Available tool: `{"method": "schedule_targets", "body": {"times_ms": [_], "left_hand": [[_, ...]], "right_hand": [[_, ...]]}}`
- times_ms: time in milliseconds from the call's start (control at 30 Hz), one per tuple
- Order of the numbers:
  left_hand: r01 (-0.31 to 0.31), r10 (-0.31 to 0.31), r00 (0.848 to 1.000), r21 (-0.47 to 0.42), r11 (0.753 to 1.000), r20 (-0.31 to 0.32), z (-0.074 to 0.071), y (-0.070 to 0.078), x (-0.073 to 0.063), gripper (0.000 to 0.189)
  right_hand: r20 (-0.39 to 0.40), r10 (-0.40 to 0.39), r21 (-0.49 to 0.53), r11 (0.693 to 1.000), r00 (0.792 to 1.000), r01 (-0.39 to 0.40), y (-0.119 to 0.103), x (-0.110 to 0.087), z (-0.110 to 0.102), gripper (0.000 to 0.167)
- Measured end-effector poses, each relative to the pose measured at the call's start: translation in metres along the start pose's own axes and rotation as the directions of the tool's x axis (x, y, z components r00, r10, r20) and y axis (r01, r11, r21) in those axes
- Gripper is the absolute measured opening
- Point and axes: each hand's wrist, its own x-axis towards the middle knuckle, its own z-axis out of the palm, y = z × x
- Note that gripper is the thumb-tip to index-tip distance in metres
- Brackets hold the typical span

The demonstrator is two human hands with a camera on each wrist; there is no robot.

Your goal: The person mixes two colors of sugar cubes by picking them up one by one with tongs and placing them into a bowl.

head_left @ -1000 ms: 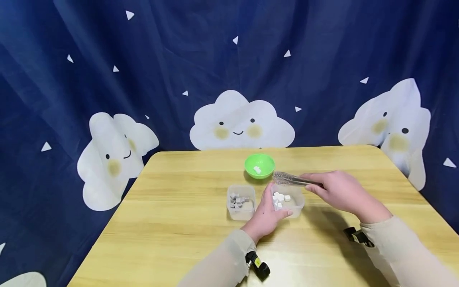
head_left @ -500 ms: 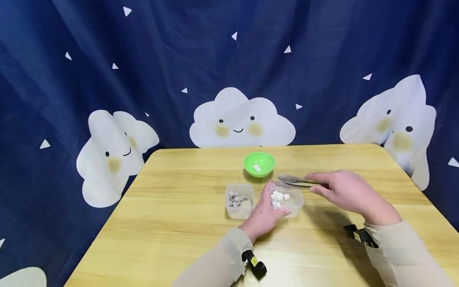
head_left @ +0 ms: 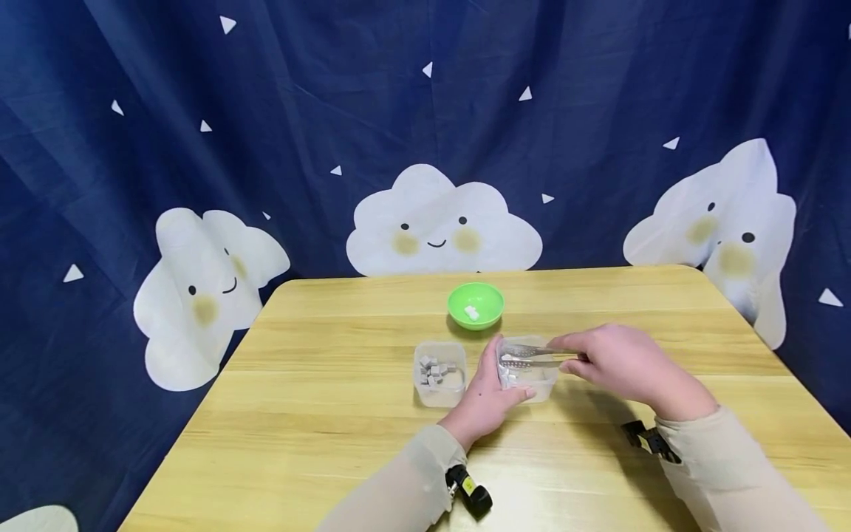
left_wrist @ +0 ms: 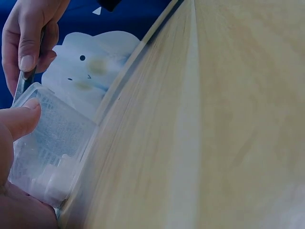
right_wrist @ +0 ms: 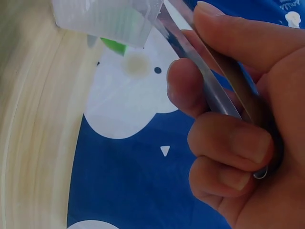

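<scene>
My left hand [head_left: 488,403] grips the left side of a clear plastic container [head_left: 540,391], thumb on the near side and fingers along the far left. White cubes [left_wrist: 55,181] lie at the bottom of this container. In my right hand [head_left: 621,362] is a pair of metal tongs [right_wrist: 214,86], fingers wrapped round its arms. The perforated tong ends reach down inside the container, spread apart and overlapping the white cubes in the head view. Whether a cube sits between the tips, I cannot tell.
Behind the containers stands a green bowl [head_left: 493,316] with a few white pieces [head_left: 471,312] in it. A second clear container [head_left: 440,400] with several grey cubes [head_left: 433,369] is just left of my left hand. A blue curtain [head_left: 425,96] hangs behind the wooden table [head_left: 299,414].
The tongs have come down from above the container's far rim to inside it, their arms parting on the way. My left hand keeps its grip on the container.
</scene>
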Motion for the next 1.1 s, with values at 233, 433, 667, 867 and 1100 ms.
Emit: {"method": "schedule_targets", "body": {"times_ms": [233,433,667,867,1100], "left_hand": [[-0.008,0.008,1.0,-0.022,1.0,0.008,0.0,0.0,-0.001,0.106],[-0.014,0.014,1.0,-0.026,1.0,0.012,-0.001,0.002,-0.002,0.105],[-0.001,0.001,1.0,-0.012,1.0,0.004,-0.002,0.003,-0.002,0.104],[-0.01,0.01,1.0,0.013,1.0,0.007,-0.002,0.003,-0.002,0.105],[-0.002,0.002,1.0,0.006,1.0,0.003,-0.001,0.002,-0.001,0.105]], "right_hand": [[-0.03,-0.045,-0.079,0.996,0.999,0.042,-0.008,0.0,0.003,0.031],[-0.048,-0.029,-0.128,0.992,0.998,0.023,-0.017,0.0,0.004,0.03],[-0.047,-0.014,-0.12,0.993,0.999,0.008,-0.02,0.001,0.004,0.028],[-0.035,-0.011,-0.116,0.993,0.999,0.007,-0.02,0.001,0.004,0.027],[-0.061,-0.043,-0.091,0.995,0.997,0.038,-0.018,0.0,0.002,0.023]]}}
